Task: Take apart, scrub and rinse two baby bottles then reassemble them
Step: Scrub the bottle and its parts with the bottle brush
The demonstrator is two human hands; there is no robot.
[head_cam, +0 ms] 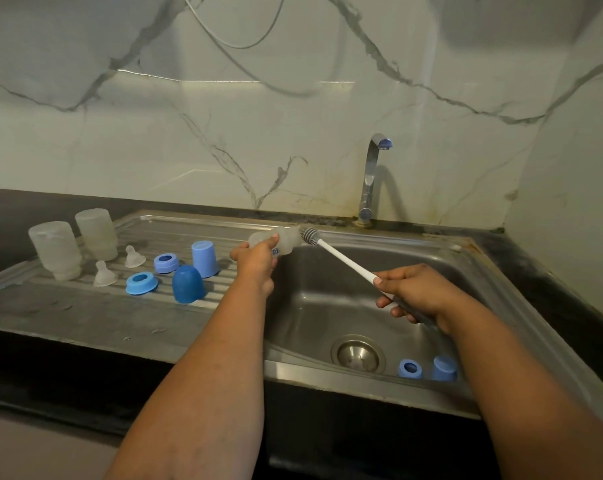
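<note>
Left hand (255,261) gripping bottle (282,239), right hand (411,292) gripping brush (341,256) at its mouth

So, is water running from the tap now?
No, the tap shows no stream below its spout, while the left hand holds a bottle over the sink.

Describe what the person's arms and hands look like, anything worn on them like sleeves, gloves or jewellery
Both forearms are bare for as far as the picture shows them; no sleeve edge comes into view. The left hand and the right hand wear no gloves. No watch, bracelet or ring shows on either wrist or on the fingers that can be seen, though some fingers are partly hidden.
</note>
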